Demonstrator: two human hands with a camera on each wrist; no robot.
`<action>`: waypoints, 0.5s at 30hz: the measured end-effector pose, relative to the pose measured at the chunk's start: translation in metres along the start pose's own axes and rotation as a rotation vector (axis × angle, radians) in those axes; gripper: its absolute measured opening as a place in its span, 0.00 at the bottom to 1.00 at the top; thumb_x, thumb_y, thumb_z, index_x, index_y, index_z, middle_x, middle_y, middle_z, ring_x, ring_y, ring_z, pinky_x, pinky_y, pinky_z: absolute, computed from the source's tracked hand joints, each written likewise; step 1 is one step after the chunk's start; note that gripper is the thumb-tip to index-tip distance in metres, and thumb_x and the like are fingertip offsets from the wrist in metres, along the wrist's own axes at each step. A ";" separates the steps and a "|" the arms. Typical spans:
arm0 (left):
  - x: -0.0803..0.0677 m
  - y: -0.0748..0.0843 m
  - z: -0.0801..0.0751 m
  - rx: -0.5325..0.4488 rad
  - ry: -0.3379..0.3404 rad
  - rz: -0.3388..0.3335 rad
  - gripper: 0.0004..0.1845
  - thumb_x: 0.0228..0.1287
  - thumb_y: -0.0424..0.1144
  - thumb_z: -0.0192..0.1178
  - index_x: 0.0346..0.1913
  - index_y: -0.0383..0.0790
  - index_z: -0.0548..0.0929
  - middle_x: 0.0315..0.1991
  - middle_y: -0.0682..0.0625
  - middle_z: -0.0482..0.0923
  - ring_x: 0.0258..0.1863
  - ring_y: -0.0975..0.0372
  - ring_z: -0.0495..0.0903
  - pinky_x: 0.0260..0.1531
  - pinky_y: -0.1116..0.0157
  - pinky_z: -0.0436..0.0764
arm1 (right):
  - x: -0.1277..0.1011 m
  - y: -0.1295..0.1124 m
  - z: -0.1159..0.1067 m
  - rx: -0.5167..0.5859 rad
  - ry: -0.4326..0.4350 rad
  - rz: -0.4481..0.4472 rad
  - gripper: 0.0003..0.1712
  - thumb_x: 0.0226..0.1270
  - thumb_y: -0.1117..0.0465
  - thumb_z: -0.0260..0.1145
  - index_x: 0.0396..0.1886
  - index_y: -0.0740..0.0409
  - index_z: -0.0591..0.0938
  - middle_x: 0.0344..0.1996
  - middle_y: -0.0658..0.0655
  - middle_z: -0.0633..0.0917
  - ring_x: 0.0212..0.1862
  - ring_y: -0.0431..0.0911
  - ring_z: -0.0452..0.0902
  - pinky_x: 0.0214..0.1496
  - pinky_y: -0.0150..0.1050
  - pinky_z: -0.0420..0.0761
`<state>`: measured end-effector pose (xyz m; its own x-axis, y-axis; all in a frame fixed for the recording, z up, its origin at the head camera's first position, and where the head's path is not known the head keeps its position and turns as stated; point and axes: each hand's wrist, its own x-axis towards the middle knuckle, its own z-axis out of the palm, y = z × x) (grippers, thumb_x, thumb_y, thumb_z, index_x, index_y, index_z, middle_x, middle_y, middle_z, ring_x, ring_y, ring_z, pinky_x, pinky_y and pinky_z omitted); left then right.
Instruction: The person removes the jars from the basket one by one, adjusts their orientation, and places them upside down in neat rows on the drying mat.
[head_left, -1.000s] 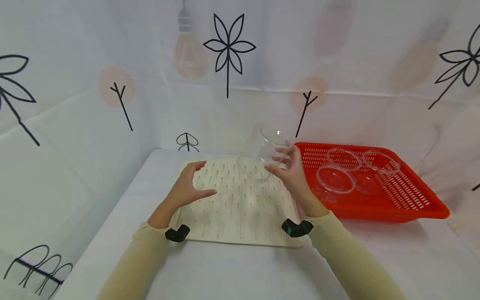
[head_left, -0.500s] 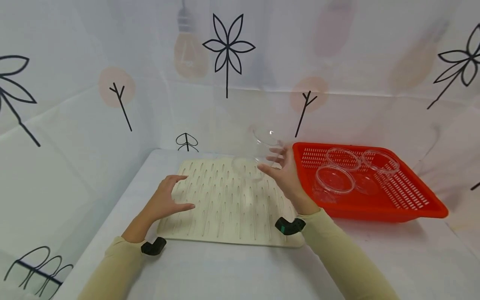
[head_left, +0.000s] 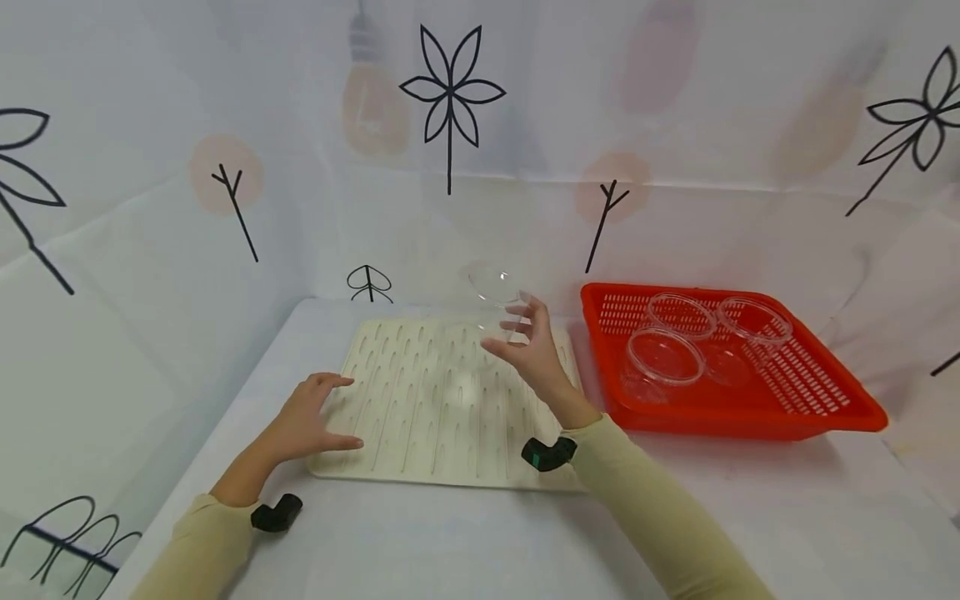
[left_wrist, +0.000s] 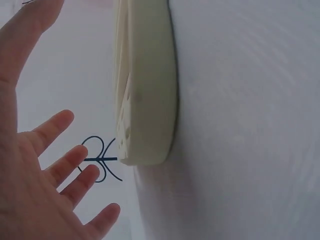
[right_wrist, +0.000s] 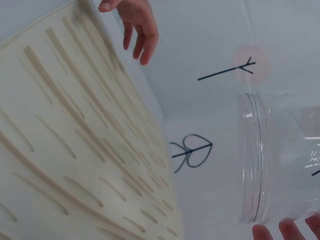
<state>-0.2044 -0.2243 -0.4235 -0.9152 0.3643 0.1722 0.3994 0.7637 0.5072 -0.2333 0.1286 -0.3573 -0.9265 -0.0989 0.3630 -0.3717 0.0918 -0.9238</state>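
Sleeves of pale cloth come in from the near edge, each wrist carrying a small black camera. Left hand (head_left: 303,419) lies flat with fingers spread and relaxed at the near left corner of the cream drying mat (head_left: 420,417), holding nothing; the left wrist view shows the same spread fingers beside the mat's rounded edge. Farther in, the right hand (head_left: 531,350) grips a clear plastic container (head_left: 491,312) by its far end, fingertips (right_wrist: 290,231) curled at its base, and holds it tilted above the middle of the mat, rim toward the ribbed surface. The container looks thin-walled and very light, stiff enough to keep its shape yet likely to flex or crack under a hard squeeze, and smooth enough to slip; a gentle hold spread around the wall near the base or under the threaded rim seems safest. Beyond, to the right, a red basket (head_left: 825,417) holds more clear containers (head_left: 666,354).
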 end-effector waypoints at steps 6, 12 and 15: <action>-0.006 -0.008 -0.005 0.060 -0.060 0.007 0.54 0.31 0.65 0.73 0.62 0.38 0.68 0.62 0.33 0.58 0.59 0.38 0.60 0.51 0.39 0.64 | 0.006 0.011 0.012 -0.010 -0.010 0.038 0.50 0.54 0.65 0.72 0.70 0.55 0.51 0.59 0.61 0.63 0.58 0.53 0.66 0.52 0.48 0.74; -0.012 -0.016 -0.011 0.098 -0.130 0.012 0.54 0.27 0.65 0.74 0.61 0.38 0.70 0.61 0.32 0.61 0.58 0.38 0.62 0.50 0.39 0.64 | 0.014 0.018 0.022 -0.012 -0.020 0.072 0.53 0.52 0.63 0.73 0.70 0.55 0.50 0.60 0.61 0.62 0.59 0.54 0.65 0.53 0.50 0.73; -0.014 -0.019 -0.013 0.090 -0.165 0.034 0.55 0.26 0.65 0.75 0.61 0.38 0.70 0.60 0.34 0.64 0.57 0.39 0.63 0.50 0.40 0.64 | 0.019 0.020 0.026 -0.038 -0.028 0.080 0.53 0.52 0.62 0.73 0.71 0.54 0.50 0.60 0.62 0.62 0.59 0.54 0.65 0.55 0.50 0.73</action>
<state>-0.1993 -0.2504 -0.4247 -0.8828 0.4677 0.0434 0.4401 0.7913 0.4245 -0.2564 0.1023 -0.3721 -0.9514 -0.1170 0.2847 -0.2995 0.1377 -0.9441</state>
